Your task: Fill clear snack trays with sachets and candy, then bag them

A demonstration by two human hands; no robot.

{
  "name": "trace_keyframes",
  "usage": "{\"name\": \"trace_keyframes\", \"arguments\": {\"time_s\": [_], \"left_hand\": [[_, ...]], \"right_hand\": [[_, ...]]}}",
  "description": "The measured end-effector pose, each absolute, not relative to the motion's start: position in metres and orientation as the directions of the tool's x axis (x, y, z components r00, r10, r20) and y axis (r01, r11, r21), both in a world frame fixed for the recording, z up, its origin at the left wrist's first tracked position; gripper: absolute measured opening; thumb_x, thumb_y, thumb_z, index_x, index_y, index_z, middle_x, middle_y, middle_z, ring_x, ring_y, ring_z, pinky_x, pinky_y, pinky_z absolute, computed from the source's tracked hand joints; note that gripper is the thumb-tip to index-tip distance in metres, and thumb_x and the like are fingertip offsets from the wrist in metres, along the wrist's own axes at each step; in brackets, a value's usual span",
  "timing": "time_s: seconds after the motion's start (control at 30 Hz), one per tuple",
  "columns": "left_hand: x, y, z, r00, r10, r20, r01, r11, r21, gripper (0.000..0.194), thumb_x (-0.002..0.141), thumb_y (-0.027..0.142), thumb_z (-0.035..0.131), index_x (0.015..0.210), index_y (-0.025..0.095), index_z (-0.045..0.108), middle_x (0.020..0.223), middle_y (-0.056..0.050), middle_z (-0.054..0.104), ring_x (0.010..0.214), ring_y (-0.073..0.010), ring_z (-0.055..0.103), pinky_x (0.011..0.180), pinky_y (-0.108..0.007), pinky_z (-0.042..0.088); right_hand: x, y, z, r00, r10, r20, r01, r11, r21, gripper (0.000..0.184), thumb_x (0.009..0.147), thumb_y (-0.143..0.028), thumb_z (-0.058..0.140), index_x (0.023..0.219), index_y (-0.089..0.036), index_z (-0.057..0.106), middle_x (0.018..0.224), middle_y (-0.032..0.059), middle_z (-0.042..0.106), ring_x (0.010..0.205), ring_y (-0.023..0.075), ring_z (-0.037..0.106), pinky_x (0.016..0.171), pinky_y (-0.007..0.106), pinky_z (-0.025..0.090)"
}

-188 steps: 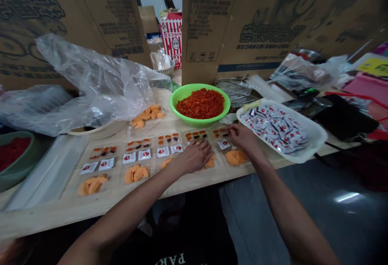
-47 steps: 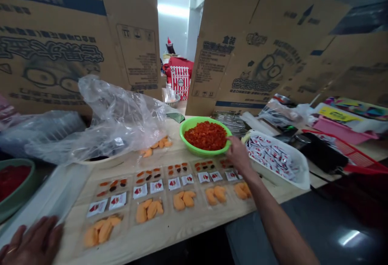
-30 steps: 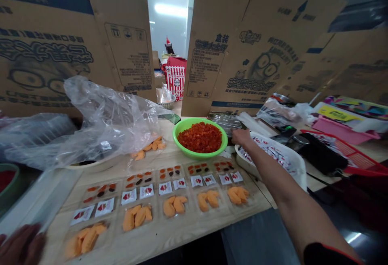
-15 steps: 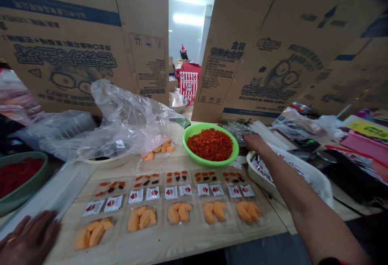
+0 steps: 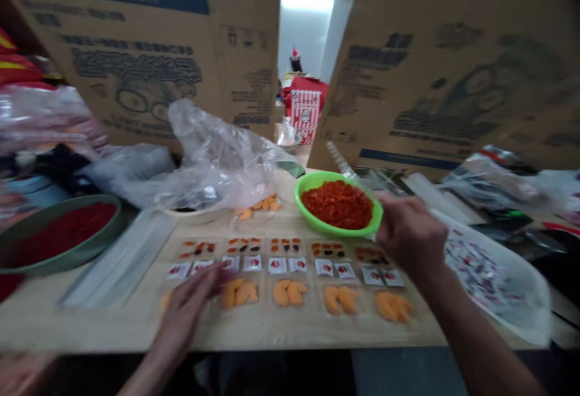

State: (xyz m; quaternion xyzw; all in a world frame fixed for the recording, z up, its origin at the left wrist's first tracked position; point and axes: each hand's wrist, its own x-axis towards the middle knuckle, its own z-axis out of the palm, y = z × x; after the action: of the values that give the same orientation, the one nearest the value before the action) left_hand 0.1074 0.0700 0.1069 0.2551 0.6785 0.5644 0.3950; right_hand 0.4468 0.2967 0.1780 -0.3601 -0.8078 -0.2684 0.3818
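The picture is smeared by motion. My right hand [image 5: 410, 236] is closed on a clear plastic piece [image 5: 351, 172], which sticks up and to the left over the rim of the green bowl [image 5: 312, 181] of diced red-orange fruit. My left hand [image 5: 190, 302] lies stretched out with its fingers apart over the leftmost clear tray [image 5: 190, 266]. That tray starts a row of trays [image 5: 294, 269], each holding orange slices, white sachets and small dried fruit bits.
A white tray of sachets [image 5: 498, 269] sits at the right. On the left stand a dark green bowl of red stuff [image 5: 58, 236] and a stack of clear plastic [image 5: 118, 263]. A crumpled plastic bag [image 5: 212, 160] and big cardboard boxes [image 5: 145, 51] lie behind.
My right hand has come back from behind the green bowl with a clear plastic piece in it. My left hand has moved from the table's left edge onto the leftmost tray.
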Motion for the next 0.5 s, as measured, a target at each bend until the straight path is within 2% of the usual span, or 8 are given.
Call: {"name": "trace_keyframes", "arguments": {"time_s": [0.07,0.1,0.13,0.2,0.27,0.37,0.43,0.5], "left_hand": [[0.14,0.091,0.113,-0.194,0.904,-0.381,-0.557,0.219,0.801,0.068,0.077,0.067,0.072,0.123,0.017,0.067,0.124,-0.016,0.071,0.117,-0.0363,0.067,0.098,-0.047,0.056],[0.151,0.102,0.115,-0.122,0.923,-0.366,-0.667,0.197,0.719,0.062,0.08,0.062,0.072,0.12,0.015,0.066,0.123,-0.018,0.071,0.114,-0.0357,0.068,0.096,-0.046,0.057],[0.158,0.112,0.116,-0.169,0.916,-0.364,-0.71,0.144,0.69,0.051,0.081,0.053,0.074,0.113,0.014,0.067,0.117,-0.017,0.073,0.105,-0.0327,0.072,0.09,-0.043,0.059],[0.161,0.124,0.113,-0.324,0.855,-0.404,-0.716,0.057,0.696,0.034,0.078,0.031,0.078,0.105,0.014,0.066,0.105,-0.014,0.076,0.089,-0.0263,0.075,0.082,-0.037,0.061],[0.16,0.123,0.107,-0.42,0.815,-0.399,-0.677,0.012,0.736,0.033,0.075,0.024,0.079,0.103,0.015,0.065,0.098,-0.011,0.076,0.082,-0.0236,0.075,0.077,-0.035,0.06],[0.167,0.108,0.099,-0.406,0.878,-0.253,-0.579,-0.034,0.814,0.041,0.079,0.042,0.081,0.11,0.017,0.069,0.102,-0.011,0.076,0.092,-0.0259,0.074,0.084,-0.037,0.059],[0.176,0.099,0.097,-0.387,0.911,-0.144,-0.514,-0.083,0.854,0.047,0.086,0.056,0.072,0.114,0.018,0.071,0.11,-0.012,0.075,0.106,-0.0266,0.07,0.095,-0.038,0.054],[0.183,0.093,0.097,-0.378,0.921,-0.099,-0.524,-0.124,0.842,0.047,0.09,0.059,0.065,0.113,0.019,0.073,0.114,-0.011,0.074,0.114,-0.0253,0.066,0.103,-0.036,0.049]], "right_hand": [[0.403,0.237,0.151,-0.636,0.201,0.745,0.525,0.82,0.228,0.045,0.085,-0.002,0.054,0.126,-0.016,0.064,0.106,0.0077,0.075,0.092,0.0201,0.064,0.083,0.033,0.047],[0.385,0.213,0.138,-0.698,0.144,0.702,0.409,0.884,0.226,0.048,0.084,0.0,0.052,0.128,-0.015,0.063,0.113,0.0085,0.074,0.097,0.0206,0.064,0.086,0.034,0.047],[0.369,0.192,0.126,-0.739,0.116,0.664,0.322,0.926,0.197,0.05,0.083,0.001,0.051,0.129,-0.015,0.062,0.119,0.0091,0.073,0.099,0.0212,0.064,0.089,0.037,0.046],[0.347,0.168,0.109,-0.803,0.212,0.557,0.279,0.959,0.038,0.048,0.087,-0.007,0.052,0.133,-0.019,0.061,0.135,0.0106,0.065,0.111,0.0255,0.061,0.097,0.044,0.044],[0.332,0.162,0.099,-0.797,0.423,0.432,0.378,0.906,-0.191,0.05,0.092,-0.026,0.056,0.143,-0.025,0.055,0.156,0.0112,0.046,0.133,0.033,0.05,0.107,0.054,0.04],[0.313,0.169,0.089,-0.702,0.646,0.301,0.452,0.73,-0.512,0.068,0.098,-0.049,0.046,0.16,-0.029,0.029,0.171,0.0084,0.012,0.156,0.0335,0.014,0.12,0.059,0.027],[0.298,0.172,0.082,-0.659,0.704,0.265,0.403,0.628,-0.666,0.071,0.101,-0.051,0.038,0.164,-0.028,0.014,0.172,0.0069,0.006,0.158,0.0286,0.003,0.125,0.058,0.019],[0.282,0.172,0.075,-0.63,0.735,0.249,0.326,0.542,-0.775,0.075,0.101,-0.055,0.037,0.165,-0.027,0.007,0.172,0.0069,0.007,0.158,0.0268,0.0,0.126,0.057,0.014]]}}
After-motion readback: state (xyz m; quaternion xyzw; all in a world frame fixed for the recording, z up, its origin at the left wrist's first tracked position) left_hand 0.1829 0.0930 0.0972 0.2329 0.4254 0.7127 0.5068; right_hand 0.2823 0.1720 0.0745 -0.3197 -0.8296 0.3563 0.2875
